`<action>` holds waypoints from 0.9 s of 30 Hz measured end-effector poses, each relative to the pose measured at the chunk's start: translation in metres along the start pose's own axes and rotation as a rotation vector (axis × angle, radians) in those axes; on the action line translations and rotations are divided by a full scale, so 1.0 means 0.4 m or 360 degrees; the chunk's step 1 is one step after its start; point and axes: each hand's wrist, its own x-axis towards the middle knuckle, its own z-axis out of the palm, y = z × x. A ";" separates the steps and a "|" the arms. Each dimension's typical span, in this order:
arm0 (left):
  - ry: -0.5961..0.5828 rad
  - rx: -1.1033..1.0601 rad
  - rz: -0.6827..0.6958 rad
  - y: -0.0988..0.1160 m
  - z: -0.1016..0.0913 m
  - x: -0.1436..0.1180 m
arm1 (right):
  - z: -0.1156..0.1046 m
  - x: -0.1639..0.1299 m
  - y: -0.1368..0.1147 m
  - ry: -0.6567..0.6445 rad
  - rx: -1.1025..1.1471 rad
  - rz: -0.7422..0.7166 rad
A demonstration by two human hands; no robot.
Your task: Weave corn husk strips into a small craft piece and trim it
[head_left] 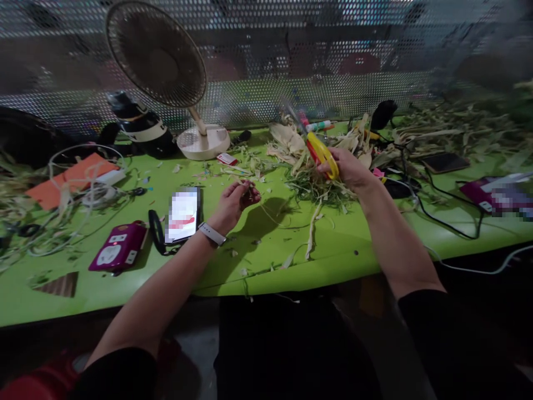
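My right hand (347,169) is closed around the yellow and red handles of a pair of scissors (320,153), raised over a heap of dried husks and green plant strands (308,183). The blades point up and away and look blurred. Closer to the middle of the table, my left hand (239,201) has its fingers curled together in a pinch. Something small and dark, perhaps a bit of plant, shows at the fingertips, too small to name. A thin strand (270,216) trails from near these fingers along the table.
On the green table (258,278), a lit phone (182,216) and a purple power box (119,247) lie left of my left forearm. Behind stand a fan (204,141) and a dark bottle (145,130). Cables (441,214) and a dark phone (445,162) lie on the right.
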 end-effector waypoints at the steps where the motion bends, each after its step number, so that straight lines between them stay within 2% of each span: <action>1: 0.0027 -0.0017 -0.0019 0.007 0.002 0.001 | 0.001 -0.002 -0.001 0.0038 0.0074 -0.0028; 7: -0.0018 0.0121 -0.0080 0.050 0.019 0.015 | 0.003 -0.003 -0.005 0.0153 0.0183 -0.0043; 12: -0.0098 0.0174 -0.0024 0.051 0.056 0.054 | -0.004 -0.009 -0.002 0.0252 0.0238 -0.0110; 18: -0.0391 0.0314 -0.0018 0.037 0.146 0.085 | -0.012 -0.021 -0.005 0.0287 0.0089 -0.0102; 20: -0.0442 0.0303 0.0016 0.027 0.190 0.093 | -0.009 -0.024 -0.007 0.0286 0.0164 -0.0107; 23: -0.0574 0.0280 -0.0051 0.005 0.253 0.107 | -0.003 -0.026 -0.008 0.0256 0.0354 -0.0170; 25: -0.0658 0.0264 -0.0085 -0.007 0.276 0.118 | -0.005 -0.025 -0.008 0.0226 0.0449 -0.0200; 27: -0.0647 0.0281 0.0017 -0.007 0.272 0.130 | -0.010 -0.024 -0.009 0.0193 0.0476 -0.0237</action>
